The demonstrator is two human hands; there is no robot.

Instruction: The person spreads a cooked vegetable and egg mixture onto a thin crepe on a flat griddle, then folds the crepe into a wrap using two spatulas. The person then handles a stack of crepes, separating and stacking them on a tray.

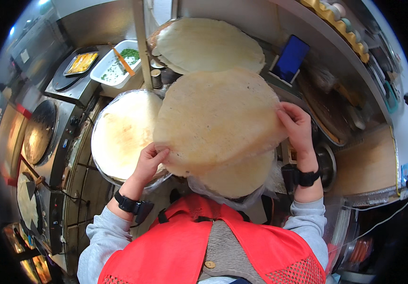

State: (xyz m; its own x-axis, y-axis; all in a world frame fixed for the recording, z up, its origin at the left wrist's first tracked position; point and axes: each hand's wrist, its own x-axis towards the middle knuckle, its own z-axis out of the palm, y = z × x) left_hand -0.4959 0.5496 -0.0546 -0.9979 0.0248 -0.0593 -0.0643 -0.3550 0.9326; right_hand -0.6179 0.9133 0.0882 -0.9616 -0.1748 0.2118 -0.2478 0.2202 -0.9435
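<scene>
A large thin round crepe (218,118) is stretched between my two hands in front of me. My left hand (149,161) pinches its lower left edge between thumb and fingers. Its right edge is gripped by my right hand (296,125) in the same way. Below the held crepe shows part of another pale crepe stack (234,177), set on clear plastic. To the left lies a round stack of crepes (123,137) on a plastic-wrapped base, next to my left hand. Farther back rests one more pile of crepes (208,42), partly covered by the held one.
Round griddles (40,130) line the left side. Behind them stand a white tub (118,66) of chopped greens with a wooden-handled tool and a tray (81,63) of yellow food. A phone (290,59) leans at the back right. Egg trays (341,23) sit above; a metal bowl (327,165) is at right.
</scene>
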